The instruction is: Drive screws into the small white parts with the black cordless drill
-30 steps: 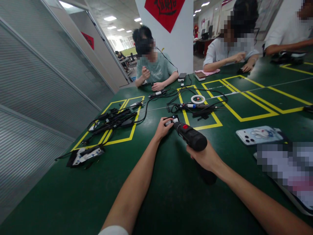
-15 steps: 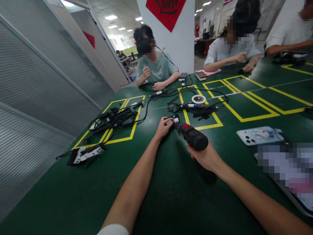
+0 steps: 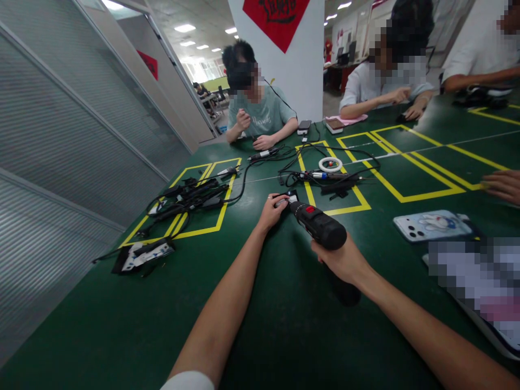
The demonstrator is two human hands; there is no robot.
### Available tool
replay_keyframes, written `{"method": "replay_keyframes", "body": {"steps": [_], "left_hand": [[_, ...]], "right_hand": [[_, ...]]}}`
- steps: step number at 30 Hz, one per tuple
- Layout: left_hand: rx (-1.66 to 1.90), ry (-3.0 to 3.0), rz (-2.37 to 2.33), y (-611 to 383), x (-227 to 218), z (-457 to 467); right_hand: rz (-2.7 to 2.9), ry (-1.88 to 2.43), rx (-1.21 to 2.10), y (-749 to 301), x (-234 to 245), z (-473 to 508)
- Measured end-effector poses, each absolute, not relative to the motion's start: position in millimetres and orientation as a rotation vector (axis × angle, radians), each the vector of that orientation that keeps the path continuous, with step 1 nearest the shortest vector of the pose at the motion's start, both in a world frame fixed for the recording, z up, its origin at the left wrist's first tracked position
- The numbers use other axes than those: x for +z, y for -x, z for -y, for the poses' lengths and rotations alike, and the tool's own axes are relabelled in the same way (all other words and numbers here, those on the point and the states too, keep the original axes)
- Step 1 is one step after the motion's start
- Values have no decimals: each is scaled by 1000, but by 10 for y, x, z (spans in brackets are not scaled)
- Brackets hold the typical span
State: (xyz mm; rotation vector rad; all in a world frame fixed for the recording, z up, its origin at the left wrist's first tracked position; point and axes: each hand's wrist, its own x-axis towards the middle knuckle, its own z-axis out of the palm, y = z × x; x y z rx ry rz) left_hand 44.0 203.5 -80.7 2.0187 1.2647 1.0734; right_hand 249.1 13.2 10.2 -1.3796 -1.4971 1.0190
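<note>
My right hand [image 3: 339, 260] is wrapped round the grip of a black cordless drill [image 3: 319, 225] with a red switch on top. The drill's chuck points forward and left, down at a small black and silver part [image 3: 290, 196] on the green table [image 3: 280, 314]. The fingers of my left hand [image 3: 273, 210] press on that part and hold it against the tabletop. The drill tip meets the part or stops just above it; I cannot tell which. My hand and the chuck hide much of the part, so its kind is unclear.
A soldering iron [image 3: 325, 176], a white ring [image 3: 330, 164] and black cables lie ahead. More cables [image 3: 195, 195] and a small packet [image 3: 146, 254] are at left. A phone [image 3: 434, 225] lies at right, near another person's hand [image 3: 504, 186]. Two co-workers sit across the table.
Another person's hand has come in at the right edge, above the phone. My hands, the drill and the small part hold their places.
</note>
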Motion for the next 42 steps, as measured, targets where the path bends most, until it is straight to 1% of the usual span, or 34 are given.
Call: {"method": "replay_keyframes", "body": {"steps": [20, 28, 37, 42], "left_hand": [[1110, -2026, -1267, -446, -842, -2039], [1125, -2036, -1275, -448, -830, -2045], [1113, -2035, -1294, -459, -800, -2033], [1106, -2051, -1287, -456, -796, -2037]], "right_hand": [[1489, 1392, 1028, -2499, 55, -137], [1438, 1403, 1234, -2546, 30, -189], [1318, 1297, 1319, -2601, 87, -181], [1315, 1354, 1348, -2602, 159, -153]]}}
